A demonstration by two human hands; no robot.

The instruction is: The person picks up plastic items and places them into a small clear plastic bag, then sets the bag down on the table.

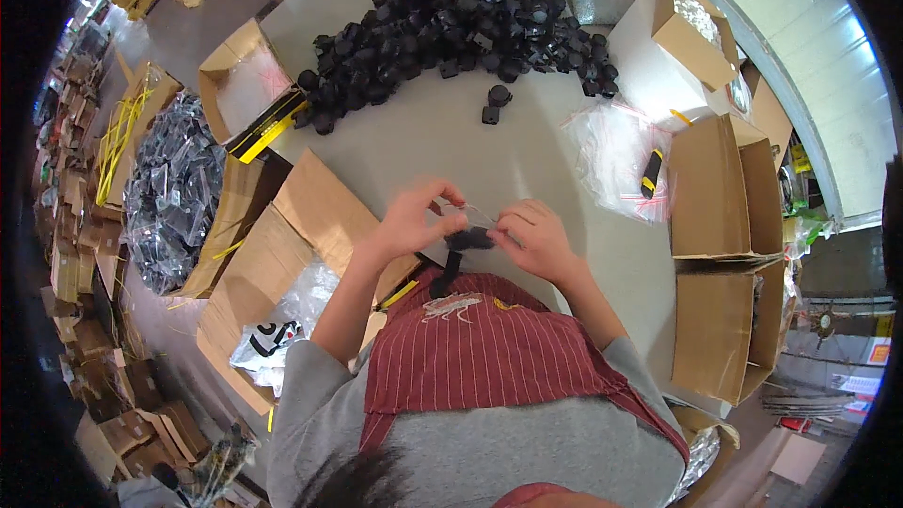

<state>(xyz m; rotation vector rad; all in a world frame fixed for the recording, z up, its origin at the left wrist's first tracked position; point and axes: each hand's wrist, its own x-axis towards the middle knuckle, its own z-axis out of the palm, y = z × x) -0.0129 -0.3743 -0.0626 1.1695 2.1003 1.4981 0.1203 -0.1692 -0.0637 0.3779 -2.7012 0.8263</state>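
Close to my apron, at the near edge of the table, my two hands face each other. A small clear plastic bag (pixel 478 215) stretches between them, partly blurred. The fingers of my left hand (pixel 420 218) are curled and pinch one side of it. My right hand (pixel 536 241) pinches the other side, its fingertips against a small black part (pixel 468 240). Whether that part is inside the bag or just below it, I cannot tell. Farther up the table two loose black pieces (pixel 495 103) lie in front of a large heap of similar black pieces (pixel 442 28).
On the right, flat clear bags (pixel 611 155) lie under a yellow and black cutter (pixel 651 174), beside open cardboard boxes (pixel 710 188). To the left stand a carton (pixel 246 85) with clear bags and a box of bagged parts (pixel 172 193). An open carton (pixel 254 273) holds plastic wrapping.
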